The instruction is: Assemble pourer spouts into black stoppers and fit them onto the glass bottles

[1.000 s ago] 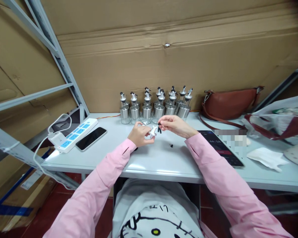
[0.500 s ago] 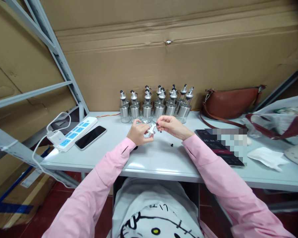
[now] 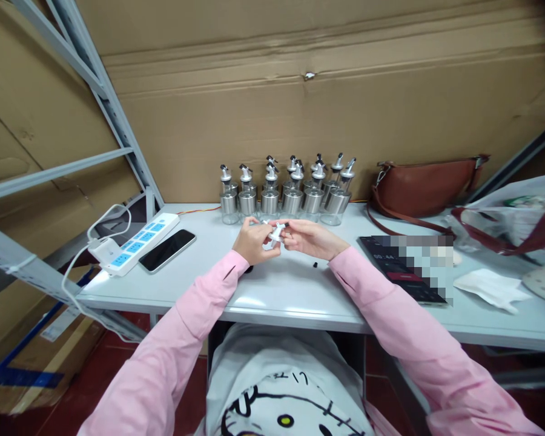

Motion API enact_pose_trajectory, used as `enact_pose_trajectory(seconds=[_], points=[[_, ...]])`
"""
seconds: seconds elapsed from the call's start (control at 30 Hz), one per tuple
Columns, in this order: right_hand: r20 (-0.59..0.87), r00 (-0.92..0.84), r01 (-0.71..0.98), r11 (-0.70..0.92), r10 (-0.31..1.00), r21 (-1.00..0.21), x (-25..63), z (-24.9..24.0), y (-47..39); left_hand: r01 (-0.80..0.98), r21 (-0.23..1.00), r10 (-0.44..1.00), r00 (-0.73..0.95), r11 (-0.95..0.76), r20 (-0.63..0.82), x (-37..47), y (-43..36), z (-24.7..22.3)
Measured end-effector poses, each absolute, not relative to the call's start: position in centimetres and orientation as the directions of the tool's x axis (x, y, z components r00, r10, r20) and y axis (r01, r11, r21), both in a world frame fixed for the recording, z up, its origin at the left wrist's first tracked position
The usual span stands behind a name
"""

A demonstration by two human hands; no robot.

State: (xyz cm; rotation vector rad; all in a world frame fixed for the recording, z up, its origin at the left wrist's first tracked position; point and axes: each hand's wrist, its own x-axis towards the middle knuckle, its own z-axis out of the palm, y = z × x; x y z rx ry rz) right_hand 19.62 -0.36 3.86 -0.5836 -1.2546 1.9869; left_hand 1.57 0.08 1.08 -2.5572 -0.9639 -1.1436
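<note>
Both hands are up over the middle of the bench (image 3: 295, 297), meeting fingertip to fingertip. The left hand (image 3: 252, 241) is curled closed around a small white spout piece (image 3: 275, 234), pinching it between thumb and fingers. The right hand (image 3: 309, 237) is also closed, its fingertips pressed onto the same piece from the other side, right at a little dark bit at the piece's tip; it's too small to say exactly what that bit is.

Just below the right hand, a tiny black part (image 3: 315, 264) lies loose on the bench, not touching anything. There's another dark speck by the left wrist, mostly hidden by the pink sleeve (image 3: 195, 303).

Straight beyond both hands, against the cardboard wall (image 3: 300, 109), sits a tight cluster of glass dispenser bottles (image 3: 286, 197) with metal collars and pour spouts, all upright.

Out past the left hand: a black phone (image 3: 167, 251) lying flat, and just beyond it a white power strip (image 3: 136, 243) with blue sockets and a charger plugged in.

Past the right hand: a dark tablet (image 3: 402, 269) (partly blurred out), a brown leather bag (image 3: 424, 188) behind it, and a folded white tissue (image 3: 488, 289) further off.
</note>
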Motion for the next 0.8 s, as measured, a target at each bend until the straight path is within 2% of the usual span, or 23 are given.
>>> enact_pose_trajectory(seconds=[0.53, 0.8], points=[[-0.042, -0.691, -0.394, -0.424, 0.721, -0.815, 19.69, 3.27, -0.03, 0.587, -0.042, 0.346, 0.532, -0.808, 0.773, 1.66, 0.24, 0.90], [-0.012, -0.720, -0.365, -0.392, 0.694, -0.844, 19.53, 3.54, -0.30, 0.576, -0.039, 0.338, 0.532, -0.816, 0.776, 1.63, 0.31, 0.78]])
